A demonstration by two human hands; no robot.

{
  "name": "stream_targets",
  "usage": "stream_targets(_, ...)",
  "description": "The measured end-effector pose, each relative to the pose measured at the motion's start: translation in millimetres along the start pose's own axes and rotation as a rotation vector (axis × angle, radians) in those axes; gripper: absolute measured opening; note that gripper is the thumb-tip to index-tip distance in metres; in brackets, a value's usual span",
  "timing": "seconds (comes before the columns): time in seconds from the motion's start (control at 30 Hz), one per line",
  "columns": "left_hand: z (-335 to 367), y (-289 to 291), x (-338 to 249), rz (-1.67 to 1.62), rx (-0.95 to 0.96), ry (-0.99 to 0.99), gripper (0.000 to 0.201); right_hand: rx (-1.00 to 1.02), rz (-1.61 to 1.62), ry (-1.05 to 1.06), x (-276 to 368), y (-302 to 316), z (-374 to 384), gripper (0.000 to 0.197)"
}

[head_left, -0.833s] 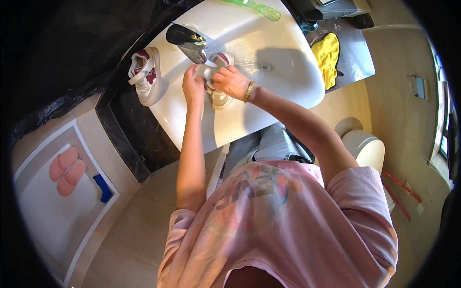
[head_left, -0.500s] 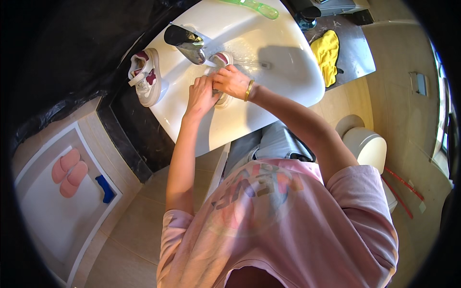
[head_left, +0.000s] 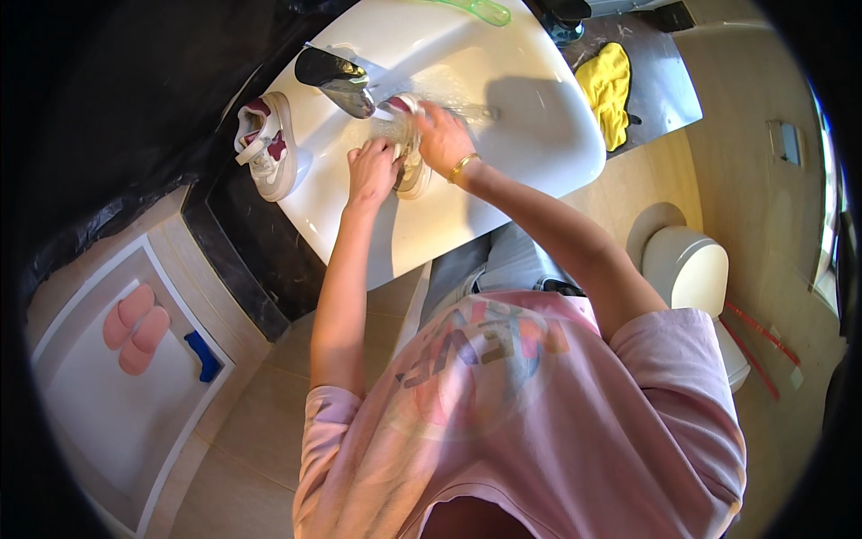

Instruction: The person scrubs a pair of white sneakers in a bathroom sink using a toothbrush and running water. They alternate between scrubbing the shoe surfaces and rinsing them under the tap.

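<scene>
A cream sneaker with dark red trim [head_left: 413, 176] lies in the white washbasin [head_left: 530, 171], below the chrome faucet [head_left: 346, 88]. Water splashes over its far end. My left hand [head_left: 373, 172] has its fingers curled on the sneaker's left side, gripping it; the fingertips are partly hidden. Over the right side of the same shoe is my right hand [head_left: 444, 142], fingers stretched out and slightly blurred, with a gold bracelet at its wrist. A second sneaker [head_left: 268, 153] with a dark red star stands on the basin's left edge.
A green translucent brush handle [head_left: 488, 11] lies at the basin's far rim. On the dark counter to the right sits a yellow cloth or glove [head_left: 606, 94]. Pink slippers [head_left: 136, 329] and a blue item [head_left: 201, 356] are in a white tray at lower left. A toilet [head_left: 687, 274] stands at right.
My right hand has lifted off the sneaker's middle and shifted right, its fingers straightening. More of the shoe shows between my hands. Water now sprays more widely. My left hand stays on the shoe.
</scene>
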State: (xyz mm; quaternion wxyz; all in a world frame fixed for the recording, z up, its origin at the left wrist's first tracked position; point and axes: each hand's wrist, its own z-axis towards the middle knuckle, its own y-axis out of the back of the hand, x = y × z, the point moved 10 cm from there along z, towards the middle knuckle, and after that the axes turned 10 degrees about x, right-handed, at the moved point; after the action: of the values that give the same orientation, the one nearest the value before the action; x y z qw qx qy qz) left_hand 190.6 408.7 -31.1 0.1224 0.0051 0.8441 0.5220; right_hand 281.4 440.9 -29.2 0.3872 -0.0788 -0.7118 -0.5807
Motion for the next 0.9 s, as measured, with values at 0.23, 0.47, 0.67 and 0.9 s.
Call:
stream_targets(0.23,-6.4,1.1,26.3,-0.241,-0.029,0.074,0.020,0.250,0.453,-0.385,-54.2,-41.9,-11.3,0.041)
stream_targets(0.47,-11.5,3.1,24.2,-1.250,-0.123,0.207,0.029,0.882,1.510,-0.624,-30.1,-61.0,-48.0,0.065)
stream_targets(0.67,0.6,-21.3,3.2,-1.847,-0.109,0.200,0.041,0.691,1.461,-0.712,-12.6,-24.4,-59.9,0.071)
stream_targets(0.9,13.2,-8.1,-2.9,-1.578,-0.260,0.044,0.031,-0.111,0.630,-0.514,-32.4,42.1,-63.0,0.082)
